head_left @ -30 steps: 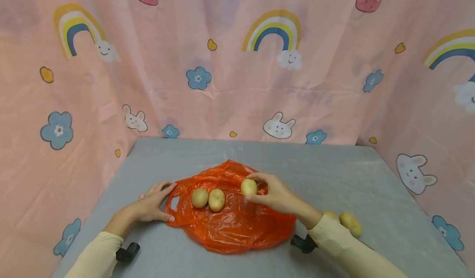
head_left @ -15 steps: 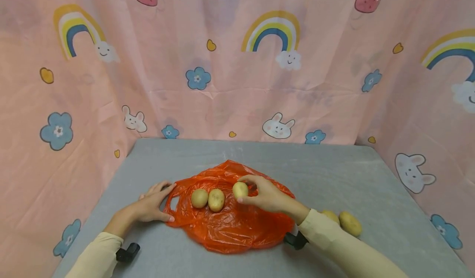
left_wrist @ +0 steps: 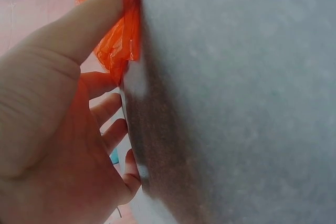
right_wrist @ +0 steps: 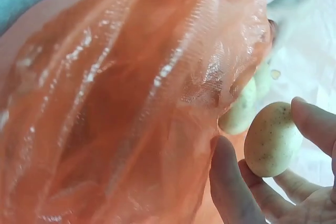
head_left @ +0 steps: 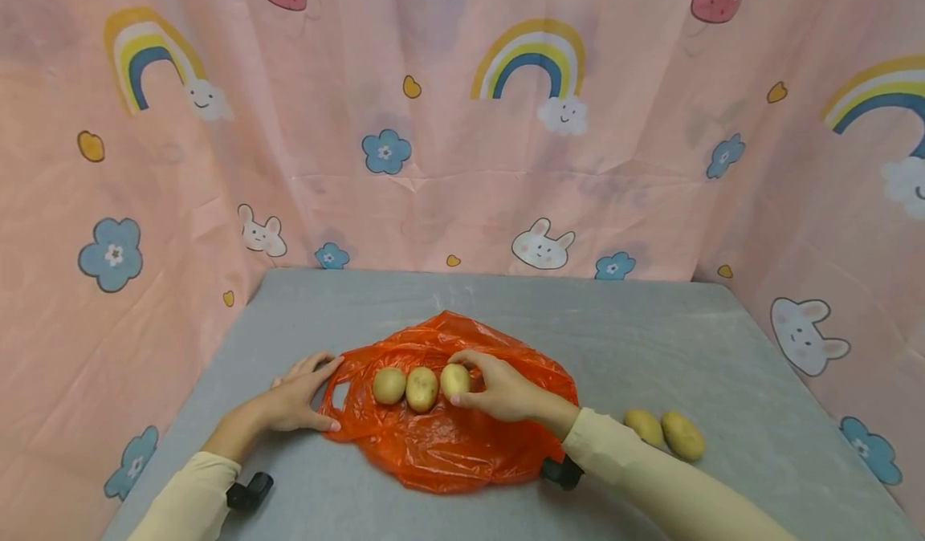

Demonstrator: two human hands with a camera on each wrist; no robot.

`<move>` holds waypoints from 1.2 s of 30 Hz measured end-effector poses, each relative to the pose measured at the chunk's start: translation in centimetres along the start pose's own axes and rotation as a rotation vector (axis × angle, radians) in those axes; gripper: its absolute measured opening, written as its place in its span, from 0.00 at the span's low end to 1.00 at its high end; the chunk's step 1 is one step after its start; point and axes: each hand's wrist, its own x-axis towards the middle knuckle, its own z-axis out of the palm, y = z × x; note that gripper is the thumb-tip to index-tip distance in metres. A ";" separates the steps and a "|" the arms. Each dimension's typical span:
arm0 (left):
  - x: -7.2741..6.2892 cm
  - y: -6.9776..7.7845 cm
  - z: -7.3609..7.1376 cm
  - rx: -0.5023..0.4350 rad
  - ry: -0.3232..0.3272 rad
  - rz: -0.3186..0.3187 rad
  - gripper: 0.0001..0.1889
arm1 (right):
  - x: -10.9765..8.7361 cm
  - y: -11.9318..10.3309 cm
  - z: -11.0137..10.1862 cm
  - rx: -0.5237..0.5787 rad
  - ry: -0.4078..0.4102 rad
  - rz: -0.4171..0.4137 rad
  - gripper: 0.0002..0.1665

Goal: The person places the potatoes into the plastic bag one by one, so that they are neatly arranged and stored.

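An orange-red plastic bag (head_left: pixel 448 457) lies flat and crumpled on the table. My right hand (head_left: pixel 509 392) holds a potato (head_left: pixel 454 380) over the bag, thumb and fingers on either side of it; the right wrist view shows this potato (right_wrist: pixel 270 142) close up. Just left of it, two potatoes (head_left: pixel 389 385) sit side by side on the bag. At the bag's left end, beside the handle hole, my left hand (head_left: pixel 296 400) rests with spread fingers. Its thumb (left_wrist: pixel 84 27) lies against the orange plastic in the left wrist view.
Two more potatoes (head_left: pixel 682 437) lie together on the grey table (head_left: pixel 614 332) to the right, beside my right sleeve. A pink curtain (head_left: pixel 448 140) printed with rainbows and rabbits hangs behind and around the table.
My right hand has moved left with its potato, bringing it beside the two on the bag. The two potatoes at right show more fully. My left hand has stayed put.
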 end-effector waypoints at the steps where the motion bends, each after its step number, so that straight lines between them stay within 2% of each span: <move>1: 0.0 0.0 0.0 -0.001 0.000 0.000 0.58 | 0.0 0.0 0.1 -0.007 0.005 0.008 0.30; 6: 0.0 0.2 -0.1 -0.002 -0.003 -0.003 0.57 | 0.0 0.0 0.6 -0.049 0.012 0.044 0.28; 16: -0.1 0.0 0.0 0.017 0.000 -0.005 0.57 | 0.1 -0.1 1.3 0.014 -0.008 0.046 0.27; 27: -0.2 -0.1 0.2 0.006 -0.009 -0.016 0.57 | 0.8 0.1 1.4 0.016 -0.007 0.143 0.26; 36: -0.1 -0.1 0.2 0.005 -0.004 -0.008 0.57 | 1.4 0.3 1.4 -0.011 0.002 0.145 0.23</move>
